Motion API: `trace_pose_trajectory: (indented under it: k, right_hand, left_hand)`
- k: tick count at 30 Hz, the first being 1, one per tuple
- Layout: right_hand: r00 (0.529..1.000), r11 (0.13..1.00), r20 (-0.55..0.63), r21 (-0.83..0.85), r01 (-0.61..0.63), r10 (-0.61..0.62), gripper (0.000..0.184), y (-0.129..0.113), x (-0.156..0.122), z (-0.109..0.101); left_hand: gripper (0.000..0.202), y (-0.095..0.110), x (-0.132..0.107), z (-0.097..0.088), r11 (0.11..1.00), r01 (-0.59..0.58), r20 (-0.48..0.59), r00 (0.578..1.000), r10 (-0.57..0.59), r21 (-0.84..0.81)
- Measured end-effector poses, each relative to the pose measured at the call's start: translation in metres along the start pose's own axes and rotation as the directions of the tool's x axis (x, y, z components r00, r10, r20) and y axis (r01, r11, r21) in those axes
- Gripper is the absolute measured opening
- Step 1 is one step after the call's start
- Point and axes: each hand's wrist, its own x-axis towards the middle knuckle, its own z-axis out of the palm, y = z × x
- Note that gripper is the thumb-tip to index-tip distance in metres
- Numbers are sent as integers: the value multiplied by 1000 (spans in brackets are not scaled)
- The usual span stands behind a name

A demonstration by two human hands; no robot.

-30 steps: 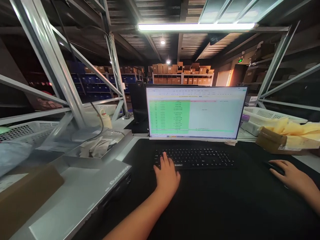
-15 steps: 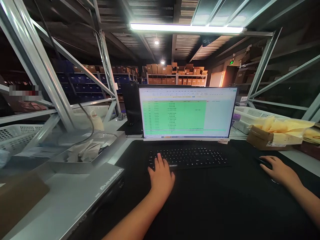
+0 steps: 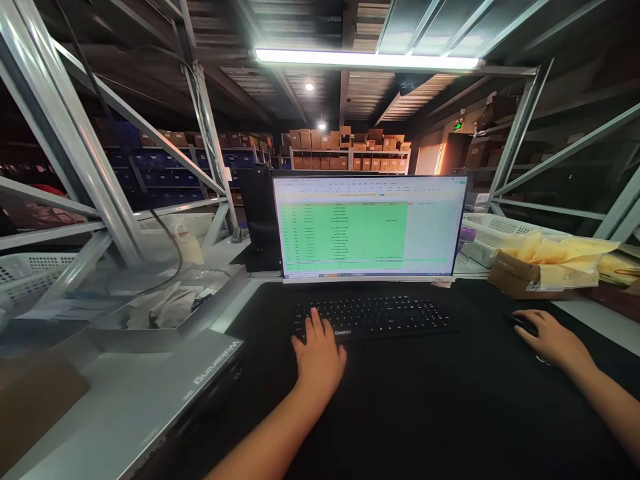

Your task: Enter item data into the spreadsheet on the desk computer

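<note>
My left hand rests with spread fingers on the left end of a black keyboard. Over at the right, my right hand curves over a black computer mouse, its fingers lying along the top. Both keyboard and mouse lie on a large black desk mat. Behind the keyboard stands a monitor, which shows a spreadsheet with a green-filled block; its text is too small to read.
At the left lie a grey box with lettering and an open tray of wrapped items. A cardboard box of yellow packets stands at the right, before a white basket. Metal posts frame the desk; shelves of cartons stand beyond.
The whole view has shifted slightly, so things appear a little further left. Both hands keep their places on the keyboard and the mouse.
</note>
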Motion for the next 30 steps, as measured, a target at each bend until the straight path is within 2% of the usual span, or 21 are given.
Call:
trace_pose_trajectory:
  k: [3, 7, 11, 17, 25, 30]
  right_hand:
    - [999, 1000, 52, 9, -13, 13, 54, -4, -2, -6]
    - [999, 1000, 39, 9, -7, 7, 56, -5, -2, -6]
    - [999, 999, -9, 20, 34, -34, 58, 3, 1, 3]
    - [1000, 999, 18, 28, 16, -16, 61, 17, 7, 14]
    - [1000, 1000, 21, 9, 23, -23, 66, -3, -6, -6]
    - [997, 997, 45, 56, 53, -56, 66, 0, -3, -3]
  left_hand:
    - [65, 0, 0, 0, 1000, -1, -8, 1000, 1, 0]
    - [65, 0, 0, -1, 1000, -7, -6, 1000, 7, 5]
    - [64, 0, 0, -2, 1000, -2, 11, 1000, 2, 10]
    - [65, 0, 0, -2, 1000, 0, 16, 1000, 0, 8]
    - [65, 0, 1, -1, 1000, 5, 19, 1000, -5, 3]
    - [66, 1, 0, -1, 1000, 11, 16, 1000, -11, 1]
